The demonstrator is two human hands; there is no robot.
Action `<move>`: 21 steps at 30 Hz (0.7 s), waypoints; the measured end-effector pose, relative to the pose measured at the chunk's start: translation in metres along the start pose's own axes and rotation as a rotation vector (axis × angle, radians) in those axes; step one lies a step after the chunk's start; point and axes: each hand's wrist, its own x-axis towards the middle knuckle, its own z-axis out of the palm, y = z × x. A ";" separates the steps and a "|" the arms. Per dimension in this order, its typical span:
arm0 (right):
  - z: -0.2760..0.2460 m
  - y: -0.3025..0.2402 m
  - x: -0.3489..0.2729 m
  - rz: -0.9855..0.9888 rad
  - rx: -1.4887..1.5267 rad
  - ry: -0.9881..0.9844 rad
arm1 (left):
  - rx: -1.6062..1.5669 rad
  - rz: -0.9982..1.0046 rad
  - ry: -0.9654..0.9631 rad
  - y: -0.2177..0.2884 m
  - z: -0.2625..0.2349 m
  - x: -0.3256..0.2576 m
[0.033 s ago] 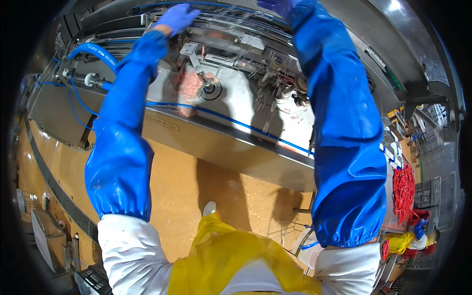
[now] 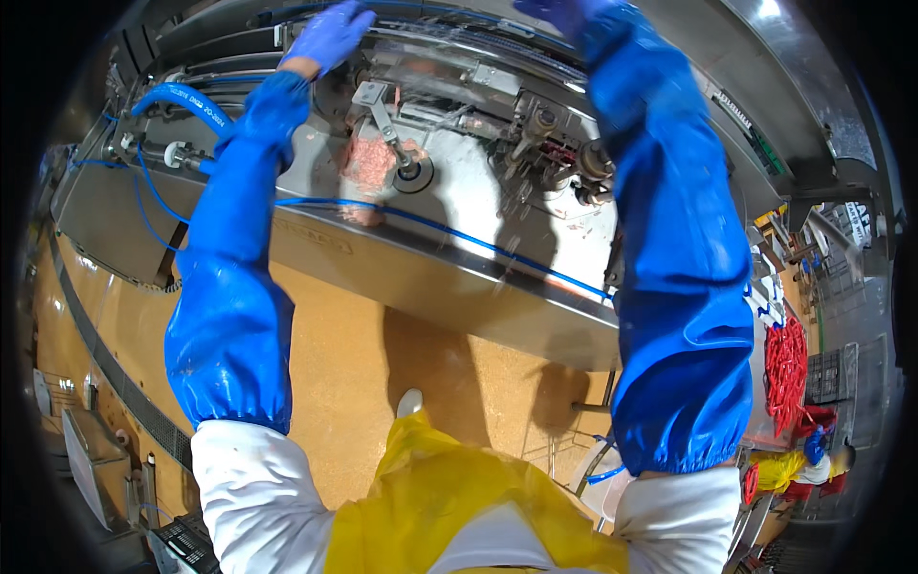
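Note:
Both my arms reach to the far side of a steel machine (image 2: 459, 163), in blue sleeve covers and purple gloves. My left hand (image 2: 330, 38) is over the machine's far left part, fingers stretched out and nothing visible in them. At the top edge of the picture my right hand (image 2: 555, 11) is partly cut off, so its grip is hidden. Between the arms, pink minced meat (image 2: 368, 163) lies on the machine's top beside a metal lever (image 2: 387, 124) with a round base. Thin pale streaks blur the area around the metal fittings (image 2: 545, 134).
A thick blue hose (image 2: 182, 99) bends at the machine's left end. A thin blue tube (image 2: 430, 225) runs along its near edge. At right, red pieces (image 2: 784, 373) are heaped near another person in yellow (image 2: 779, 472). A floor drain (image 2: 105, 364) curves at left.
My left hand has shifted slightly left and my right arm slightly right. Mince and lever have stayed in place.

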 end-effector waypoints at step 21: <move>-0.424 0.561 -0.974 0.528 0.731 1.512 | -1.523 0.065 -1.676 0.845 0.276 -0.630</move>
